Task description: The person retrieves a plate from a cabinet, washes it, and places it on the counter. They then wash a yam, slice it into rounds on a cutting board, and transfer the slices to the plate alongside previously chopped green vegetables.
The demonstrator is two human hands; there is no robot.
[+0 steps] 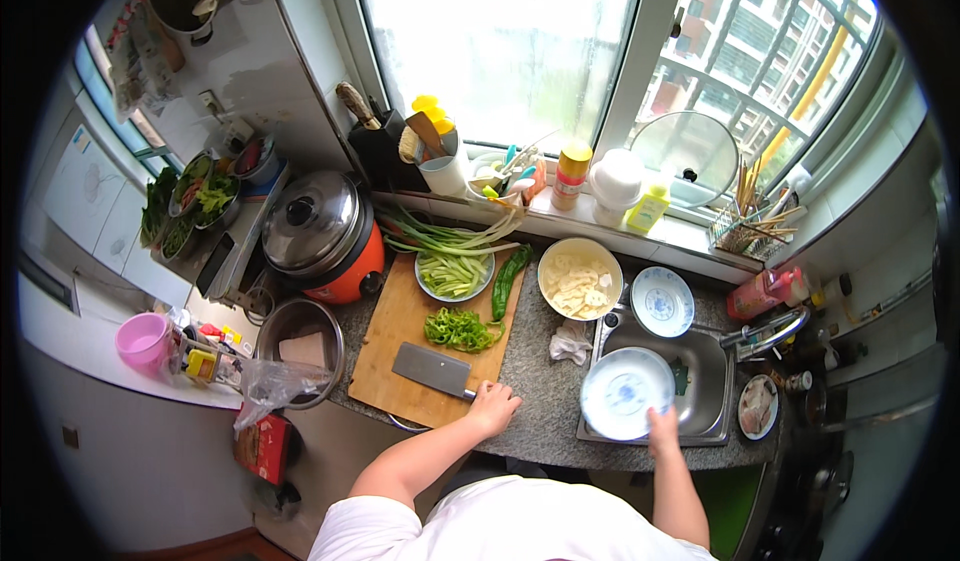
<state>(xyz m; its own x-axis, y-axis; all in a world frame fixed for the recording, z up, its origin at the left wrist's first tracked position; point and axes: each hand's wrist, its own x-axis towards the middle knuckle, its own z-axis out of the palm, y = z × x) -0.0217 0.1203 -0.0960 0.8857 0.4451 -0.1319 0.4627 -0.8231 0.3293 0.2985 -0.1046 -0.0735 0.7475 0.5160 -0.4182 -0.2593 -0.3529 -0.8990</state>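
My right hand [662, 430] grips the rim of a blue-and-white plate [628, 394] held over the left part of the steel sink [709, 381]. My left hand [493, 408] rests at the handle end of a cleaver [431, 368]; whether its fingers close on the handle, I cannot tell. The cleaver lies on a wooden cutting board [375, 358]. Above its blade is a pile of sliced green pepper [461, 330]. A whole long green pepper [511, 282] lies beside a bowl of cut green vegetable strips [454, 274], with spring onions [442, 235] across its back.
A bowl of pale slices [580, 279] and a second patterned plate [663, 301] stand behind the sink. A crumpled white cloth [571, 342] lies left of it. The faucet [772, 334] and a plate of meat [758, 407] are at right. A rice cooker [341, 250] and steel basin [337, 358] stand left.
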